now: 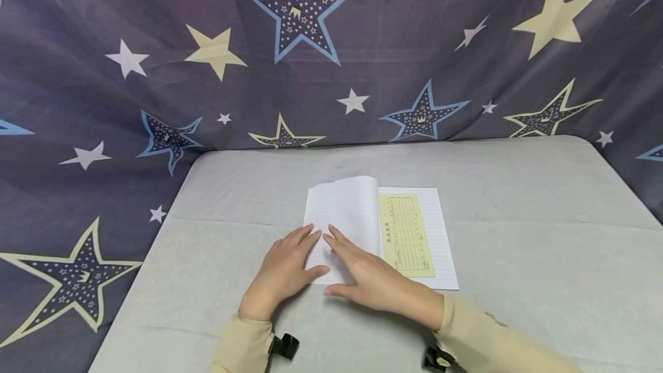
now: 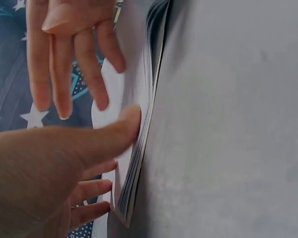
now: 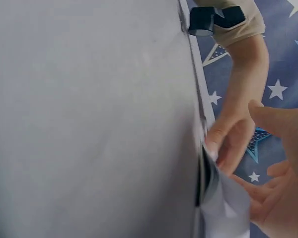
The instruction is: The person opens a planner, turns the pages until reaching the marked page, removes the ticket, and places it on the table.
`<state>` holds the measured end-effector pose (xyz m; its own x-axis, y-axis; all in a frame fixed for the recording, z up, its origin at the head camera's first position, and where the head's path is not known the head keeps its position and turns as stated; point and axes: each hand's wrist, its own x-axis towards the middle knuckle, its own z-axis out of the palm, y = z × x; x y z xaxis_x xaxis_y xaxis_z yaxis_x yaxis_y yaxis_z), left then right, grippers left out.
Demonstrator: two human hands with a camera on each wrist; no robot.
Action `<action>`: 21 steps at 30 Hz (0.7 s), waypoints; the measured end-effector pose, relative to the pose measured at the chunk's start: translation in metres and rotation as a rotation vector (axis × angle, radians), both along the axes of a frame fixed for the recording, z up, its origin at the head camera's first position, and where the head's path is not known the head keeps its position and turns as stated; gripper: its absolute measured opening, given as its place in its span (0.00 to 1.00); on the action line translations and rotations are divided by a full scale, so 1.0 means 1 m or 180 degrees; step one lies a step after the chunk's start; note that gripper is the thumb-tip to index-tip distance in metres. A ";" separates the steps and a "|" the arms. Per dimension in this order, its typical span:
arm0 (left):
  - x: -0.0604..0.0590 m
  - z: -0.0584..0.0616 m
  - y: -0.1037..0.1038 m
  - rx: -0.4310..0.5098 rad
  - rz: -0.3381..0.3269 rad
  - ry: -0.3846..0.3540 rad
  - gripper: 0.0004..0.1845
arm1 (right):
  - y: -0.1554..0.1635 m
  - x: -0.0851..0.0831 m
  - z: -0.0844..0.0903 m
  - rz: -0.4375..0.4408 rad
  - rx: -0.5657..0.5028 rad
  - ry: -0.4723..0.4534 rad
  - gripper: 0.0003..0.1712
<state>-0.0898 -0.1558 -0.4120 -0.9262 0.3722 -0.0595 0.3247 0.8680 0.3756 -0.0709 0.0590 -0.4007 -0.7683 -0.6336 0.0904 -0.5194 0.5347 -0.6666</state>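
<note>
A lined notebook [image 1: 354, 206] lies open on the table, its left-hand pages bowed up toward the spine. On its right page rests a yellow printed form [image 1: 409, 238] with a table grid. My left hand [image 1: 287, 269] rests at the lower left of the left page, fingers relaxed, with the thumb [image 2: 124, 124] at the bottom page edges in the left wrist view. Over the lower part of that same page reaches my right hand [image 1: 375, 281], its fingers extended and the thumb held apart. Its fingertips point toward those of the left hand, and it pinches nothing.
The table [image 1: 538, 258] has a pale grey cover with creases. Behind it and to the left hangs a dark curtain [image 1: 321, 91] printed with stars. A black strap device [image 1: 285, 346] sits on the left wrist, and another [image 1: 437, 358] on the right.
</note>
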 end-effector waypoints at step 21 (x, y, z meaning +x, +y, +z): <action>-0.006 -0.001 -0.020 0.0476 -0.0249 -0.0208 0.39 | 0.103 -0.007 0.011 -0.0205 0.0218 0.0181 0.36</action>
